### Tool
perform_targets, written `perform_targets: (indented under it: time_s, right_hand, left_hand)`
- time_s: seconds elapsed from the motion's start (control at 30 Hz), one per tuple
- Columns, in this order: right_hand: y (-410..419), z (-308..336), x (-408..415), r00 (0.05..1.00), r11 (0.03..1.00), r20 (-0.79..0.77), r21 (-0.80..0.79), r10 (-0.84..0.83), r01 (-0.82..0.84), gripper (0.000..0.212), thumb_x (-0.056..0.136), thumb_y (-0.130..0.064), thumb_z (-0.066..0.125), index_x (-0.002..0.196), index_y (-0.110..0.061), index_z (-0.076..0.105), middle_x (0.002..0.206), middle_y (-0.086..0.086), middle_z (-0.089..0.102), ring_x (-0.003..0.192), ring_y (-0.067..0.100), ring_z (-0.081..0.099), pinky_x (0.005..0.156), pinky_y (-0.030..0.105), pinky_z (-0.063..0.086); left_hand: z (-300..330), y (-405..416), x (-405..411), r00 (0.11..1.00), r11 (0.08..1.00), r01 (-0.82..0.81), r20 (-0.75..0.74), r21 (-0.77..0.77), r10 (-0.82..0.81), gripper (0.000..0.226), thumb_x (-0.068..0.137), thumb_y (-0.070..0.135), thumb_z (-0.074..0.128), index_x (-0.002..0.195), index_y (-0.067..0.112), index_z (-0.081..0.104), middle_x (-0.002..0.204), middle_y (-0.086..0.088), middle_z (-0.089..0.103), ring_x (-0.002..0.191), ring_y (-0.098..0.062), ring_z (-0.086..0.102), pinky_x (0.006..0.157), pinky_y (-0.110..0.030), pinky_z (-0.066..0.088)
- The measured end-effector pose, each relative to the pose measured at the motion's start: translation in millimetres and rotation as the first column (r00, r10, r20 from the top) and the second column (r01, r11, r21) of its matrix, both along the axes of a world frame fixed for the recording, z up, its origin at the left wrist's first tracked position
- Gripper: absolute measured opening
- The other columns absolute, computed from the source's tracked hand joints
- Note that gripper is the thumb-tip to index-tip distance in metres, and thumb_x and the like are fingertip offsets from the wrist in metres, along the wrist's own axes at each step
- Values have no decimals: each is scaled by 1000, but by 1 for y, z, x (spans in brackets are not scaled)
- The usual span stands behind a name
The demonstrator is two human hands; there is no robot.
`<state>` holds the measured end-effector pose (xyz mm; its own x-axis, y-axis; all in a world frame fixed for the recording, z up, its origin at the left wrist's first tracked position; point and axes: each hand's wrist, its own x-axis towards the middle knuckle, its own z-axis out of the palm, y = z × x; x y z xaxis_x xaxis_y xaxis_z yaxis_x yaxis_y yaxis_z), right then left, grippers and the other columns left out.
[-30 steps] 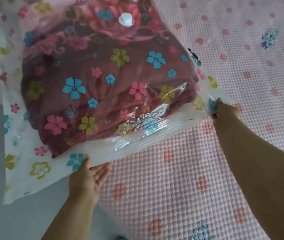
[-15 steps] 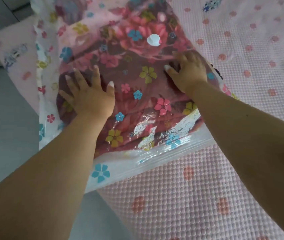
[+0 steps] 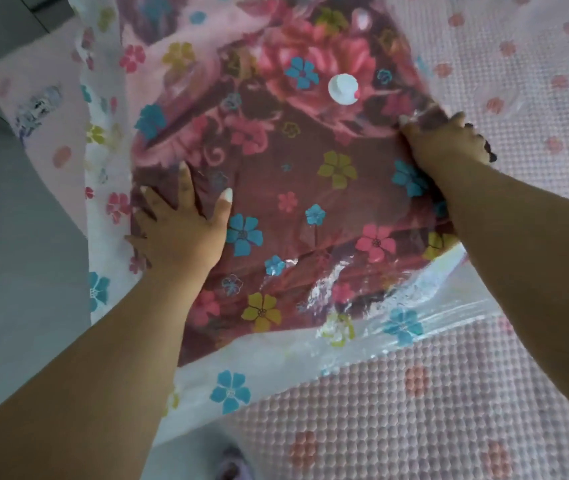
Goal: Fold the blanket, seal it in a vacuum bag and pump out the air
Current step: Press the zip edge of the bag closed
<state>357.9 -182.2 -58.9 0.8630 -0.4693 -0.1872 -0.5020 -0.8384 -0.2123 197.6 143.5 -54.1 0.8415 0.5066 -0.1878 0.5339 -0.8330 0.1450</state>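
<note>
Two hands on the vacuum bag [image 3: 311, 362], both pressing down from above. Left hand [image 3: 182, 233] is flat on the bag's left side, fingers [image 3: 186, 181] spread wide and open, palm on the plastic, gripping nothing. Right hand [image 3: 446, 140] sits at the bag's right edge, near the valve; fingers curled down onto the plastic, which is bunched under them. Can't tell if it's actually pinching the film or just pushing on it.

Bag is clear plastic printed with blue, pink and yellow flowers. Dark red floral blanket [image 3: 283, 174] is inside it, folded, filling most of the bag. White round valve [image 3: 343, 89] sits on the bag's top face, toward the far end, between the hands but beyond them. Near edge of the bag is flat, blanket-free film, wrinkled and glossy.

Bag lies on a bed with a pink textured bedspread [image 3: 414, 410] with darker pink dots. Bag's left edge overhangs the bed side; grey floor [image 3: 16, 254] visible below left. Something purple at the bottom edge on the floor, too blurred to identify.
</note>
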Motion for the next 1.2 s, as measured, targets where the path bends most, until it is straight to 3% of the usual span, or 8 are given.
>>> perform_targets:
  time_s: [0.13,0.23,0.53,0.77,0.9,1.0,1.1,1.2]
  right_hand:
    - [-11,-10,-1,991,998,131,-61,10,-2,67,93,-59,41,130,-3,41,130,25,52,122,44,46,92,51,42]
    - [-23,-9,-10,986,998,164,-49,-21,29,55,98,-49,39,130,-6,42,128,24,54,120,43,48,90,50,43]
    - [-107,-13,-92,939,954,178,-6,-293,299,51,96,-52,39,117,-7,48,119,25,59,113,45,53,88,47,42]
    - [-198,-16,-196,805,817,176,-11,-566,577,52,94,-54,39,111,-7,49,114,27,61,108,45,55,82,46,41]
    - [-226,-11,-250,704,707,141,-31,-696,706,58,95,-54,39,119,-2,47,122,31,56,115,47,52,93,51,41]
    - [-223,0,-264,630,627,146,-73,-763,776,76,92,-59,41,135,4,39,138,30,44,130,44,40,107,49,31]
    - [-180,12,-254,734,737,167,-54,-658,673,87,86,-71,30,146,-8,26,153,21,26,142,36,20,114,50,12]
    - [-100,-3,-240,940,943,134,-70,-313,324,80,84,-75,15,151,-32,17,161,8,15,148,25,7,116,47,-3]
  left_hand:
    - [-6,-9,12,993,995,96,-64,1,-96,83,79,83,9,150,42,-4,157,-24,6,140,-47,16,111,-63,17]
    - [-9,-22,25,982,987,163,-100,18,-160,90,72,86,3,150,41,-2,157,-25,7,140,-48,16,111,-63,16]
    - [-12,-88,54,879,883,467,-135,48,-457,102,57,91,-14,148,46,-5,156,-26,6,139,-52,11,109,-66,10]
    - [-6,-189,58,702,711,702,-130,-37,-700,95,60,92,-8,144,49,-14,158,-23,1,141,-50,1,110,-66,3]
    - [-1,-228,51,572,577,814,-78,-65,-816,93,60,93,-6,142,52,-15,159,-20,-4,142,-49,-4,109,-65,-3]
    - [-2,-226,52,520,522,853,-88,6,-849,92,64,90,-7,144,47,-16,158,-19,-11,143,-46,-8,109,-67,-3]
    - [-7,-187,56,586,586,809,-109,34,-803,88,71,87,-3,146,44,-16,159,-15,-11,145,-41,-7,109,-68,3]
    - [-16,-131,61,682,693,721,-161,-16,-713,81,76,81,-2,146,45,-18,161,-9,-4,146,-36,4,111,-66,8]
